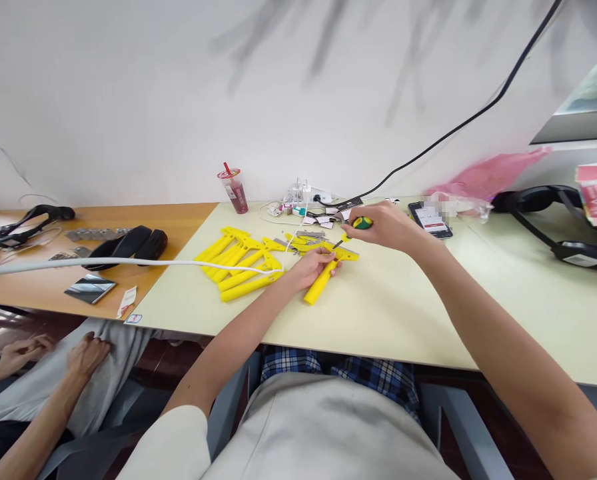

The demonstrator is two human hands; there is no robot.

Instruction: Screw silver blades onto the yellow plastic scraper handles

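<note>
My left hand [314, 266] is closed around the upper part of a yellow scraper [318, 285], whose round handle points toward me over the table. In my right hand [384, 223] is a screwdriver [363, 223] with a green and yellow handle. Its shaft slants down to the scraper's wide head; whether the tip sits in a screw is too small to tell. Left of my left hand lie several more yellow scrapers [232, 255], side by side. Behind the held one are small yellow parts and grey metal pieces [312, 235], partly hidden by my hands.
A cup with a red straw [235, 191] stands near the wall, beside a power strip with plugs [301, 193]. A phone [430, 219], pink bag [493, 175] and black headset [548, 223] lie to the right. A white cable [128, 262] crosses the left. Another person's hands [86, 357] rest at lower left.
</note>
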